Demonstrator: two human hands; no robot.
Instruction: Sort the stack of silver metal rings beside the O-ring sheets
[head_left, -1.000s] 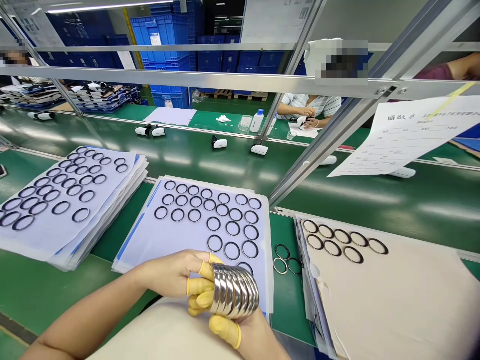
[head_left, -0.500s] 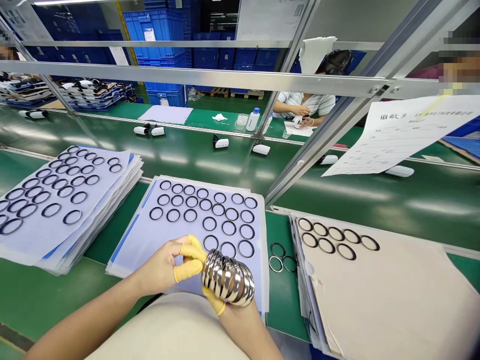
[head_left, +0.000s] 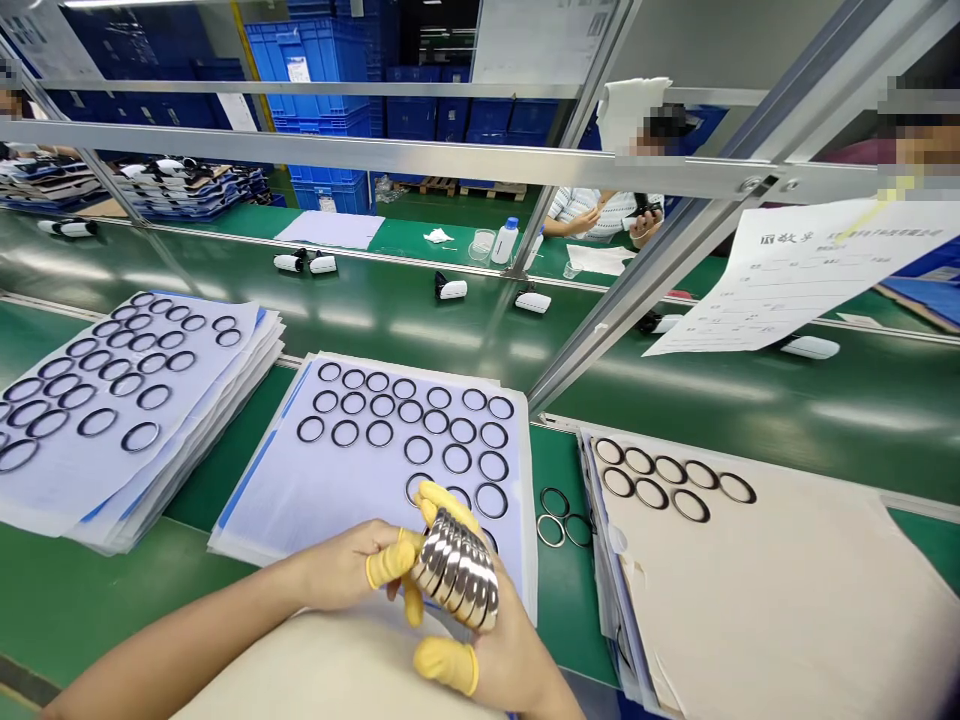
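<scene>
My right hand, in yellow finger cots, is wrapped round a stack of shiny metal rings held just above the near edge of the middle sheet. My left hand, also in finger cots, pinches the left end of that stack. Under both hands lies the middle pile of pale sheets, which carries rows of black rings. Three loose rings lie on the green table to the right of it.
A second pile of ring sheets lies at the left, a beige sheet with several rings at the right. A slanted metal post rises behind. White parts ride the green conveyor. A person works across it. A paper form hangs right.
The ring stack has tilted and shifted slightly right and down in my right hand. My left hand's fingers have closed in on its left end. The parts on the conveyor moved right.
</scene>
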